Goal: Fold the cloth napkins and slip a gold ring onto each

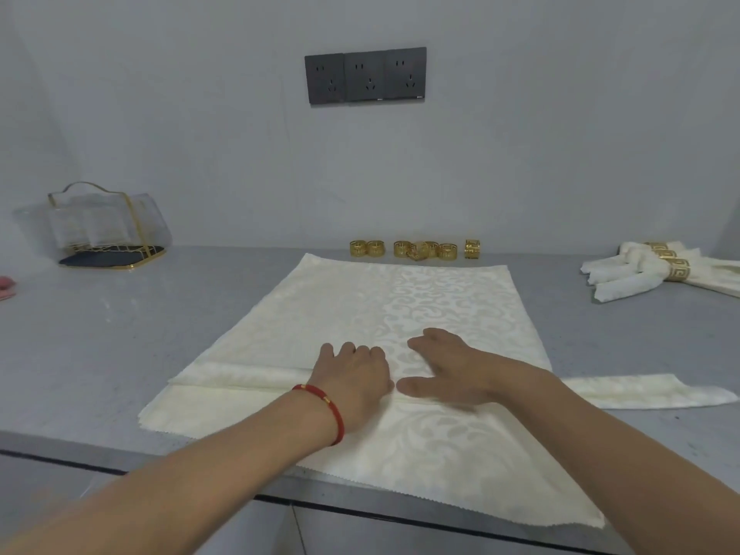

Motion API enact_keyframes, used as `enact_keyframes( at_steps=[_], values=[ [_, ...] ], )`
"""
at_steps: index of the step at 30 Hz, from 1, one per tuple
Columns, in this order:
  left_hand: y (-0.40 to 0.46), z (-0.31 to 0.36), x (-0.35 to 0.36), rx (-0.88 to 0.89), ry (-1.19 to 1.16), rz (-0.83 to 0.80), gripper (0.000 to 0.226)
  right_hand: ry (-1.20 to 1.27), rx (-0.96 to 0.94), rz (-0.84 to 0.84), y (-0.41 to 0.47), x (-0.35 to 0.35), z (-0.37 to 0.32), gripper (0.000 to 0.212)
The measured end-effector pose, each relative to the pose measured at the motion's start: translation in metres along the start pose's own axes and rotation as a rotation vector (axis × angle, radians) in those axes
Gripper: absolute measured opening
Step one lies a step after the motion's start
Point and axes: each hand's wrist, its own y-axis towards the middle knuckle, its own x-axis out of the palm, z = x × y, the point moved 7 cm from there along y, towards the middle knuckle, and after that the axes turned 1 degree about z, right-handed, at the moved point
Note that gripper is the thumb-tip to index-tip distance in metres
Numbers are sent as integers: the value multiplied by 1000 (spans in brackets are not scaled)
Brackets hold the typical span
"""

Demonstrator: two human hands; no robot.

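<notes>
Near the tabletop's front edge, the left hand presses curled fingers onto the napkin's fold; the right hand lies flat, fingers spread.

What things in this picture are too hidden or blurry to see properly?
Head view:
- Pink thing: cut off by the left edge.
- Finished napkins: run off the right edge, so the count is unclear.
- Gold rings: small and overlapping, so their pattern is unclear.
- Napkin fold: its middle is covered by the left hand and right hand.
</notes>
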Motion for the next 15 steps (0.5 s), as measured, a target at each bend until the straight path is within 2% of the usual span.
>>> enact_keyframes(
  at_steps=[2,4,8,10,12,15],
  values=[
    [4,7,-2,54,140,-74,26,-10,4,9,2,1,2,93],
    [8,14,-8,72,180,-155,32,24,1,28,2,5,6,97],
    [5,15,-44,-32,-102,-324,42,68,-31,80,6,12,15,106],
    [5,12,-50,-3,-272,-466,28,67,-48,103,9,13,17,104],
    [4,12,-47,37,-477,-611,24,61,-48,82,8,16,15,104],
    [13,2,-37,72,-613,-633,36,2,-54,72,5,17,12,100]
  ],
)
